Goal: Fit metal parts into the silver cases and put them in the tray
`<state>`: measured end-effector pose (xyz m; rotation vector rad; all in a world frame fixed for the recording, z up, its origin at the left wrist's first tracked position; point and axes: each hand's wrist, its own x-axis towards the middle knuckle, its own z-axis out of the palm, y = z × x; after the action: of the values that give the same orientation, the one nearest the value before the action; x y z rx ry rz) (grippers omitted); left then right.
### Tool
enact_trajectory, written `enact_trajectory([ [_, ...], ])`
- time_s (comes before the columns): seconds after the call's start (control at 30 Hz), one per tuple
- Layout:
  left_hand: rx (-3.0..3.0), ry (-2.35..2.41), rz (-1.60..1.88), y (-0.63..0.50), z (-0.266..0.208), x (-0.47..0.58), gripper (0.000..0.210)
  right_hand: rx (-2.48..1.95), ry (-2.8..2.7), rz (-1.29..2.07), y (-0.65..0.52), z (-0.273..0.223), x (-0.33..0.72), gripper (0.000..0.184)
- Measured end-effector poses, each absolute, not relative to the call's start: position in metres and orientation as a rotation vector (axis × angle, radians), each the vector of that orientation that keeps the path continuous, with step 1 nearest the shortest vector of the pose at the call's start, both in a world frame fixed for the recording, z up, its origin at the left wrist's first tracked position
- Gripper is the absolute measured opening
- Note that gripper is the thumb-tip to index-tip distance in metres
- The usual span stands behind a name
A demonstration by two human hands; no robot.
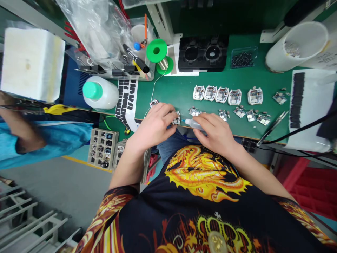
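At the table's front edge my left hand (pixel 161 121) is closed on a small white watch case (pixel 176 118) with electronics inside. My right hand (pixel 214 131) grips a translucent squeeze bottle (pixel 194 124), its thin needle tip pointing left at the case. Whether the tip touches the case I cannot tell. Just beyond my right hand lie loose circuit boards (pixel 195 111). Farther back, several white watch cases (pixel 210 93) stand in a row. Close to my left hand another small part (pixel 153 103) lies on the table, partly hidden by the hand.
A green solder spool (pixel 157 51), a black fixture (pixel 203 53) and a clear tray of small black parts (pixel 243 58) stand at the back. Tweezers (pixel 272 128) lie at right near a white tub (pixel 296 47). A white bottle (pixel 100 92) is at left, near another person's arm (pixel 25 126).
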<state>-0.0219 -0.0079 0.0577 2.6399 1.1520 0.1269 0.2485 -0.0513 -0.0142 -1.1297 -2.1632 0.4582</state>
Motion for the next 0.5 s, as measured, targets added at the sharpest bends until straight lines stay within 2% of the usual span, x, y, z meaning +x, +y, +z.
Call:
enact_trajectory([
  [0.33, 2.609, 1.289, 0.25, -0.006, 0.044, -0.025, 0.028, -1.224, -1.469, 0.649, -0.049, -0.01, 0.263, 0.042],
  [0.5, 2.567, 1.377, 0.338, 0.0, 0.032, -0.024, 0.046, -1.285, -1.357, 0.518, -0.038, -0.029, 0.291, 0.049],
])
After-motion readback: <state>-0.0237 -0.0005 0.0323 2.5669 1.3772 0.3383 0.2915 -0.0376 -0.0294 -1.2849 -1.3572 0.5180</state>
